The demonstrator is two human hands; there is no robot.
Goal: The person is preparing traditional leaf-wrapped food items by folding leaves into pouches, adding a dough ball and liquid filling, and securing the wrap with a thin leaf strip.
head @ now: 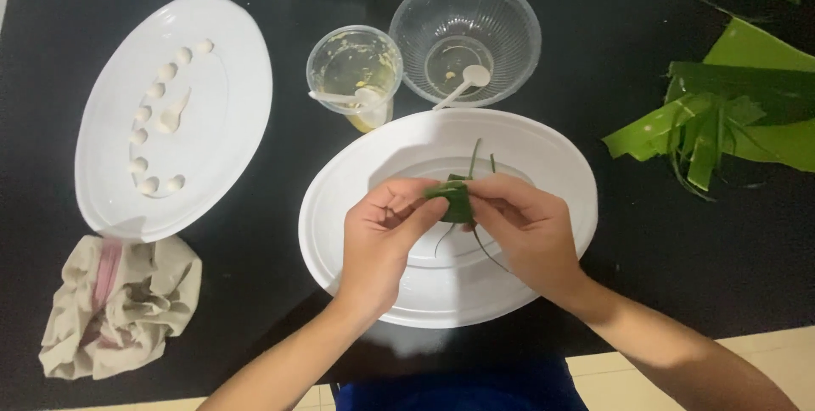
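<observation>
Leaf parcel (pixel 454 201) sits pinched between left hand (pixel 384 241) and right hand (pixel 525 228), fingertips of both closed on it above a white plate (pixel 356 233).

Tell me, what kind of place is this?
Probably a home kitchen or dining table. Both hands fold a green leaf over a white plate, with dough balls and a plastic bowl nearby.

under hands: large white oval plate (pixel 543 165)
behind hands: clear plastic cup (pixel 354 71), clear ribbed bowl (pixel 501 12) (a spoon in each)
left of hands: crumpled beige cloth (pixel 119 309)
right of hands: cut green leaves (pixel 722 114)
</observation>
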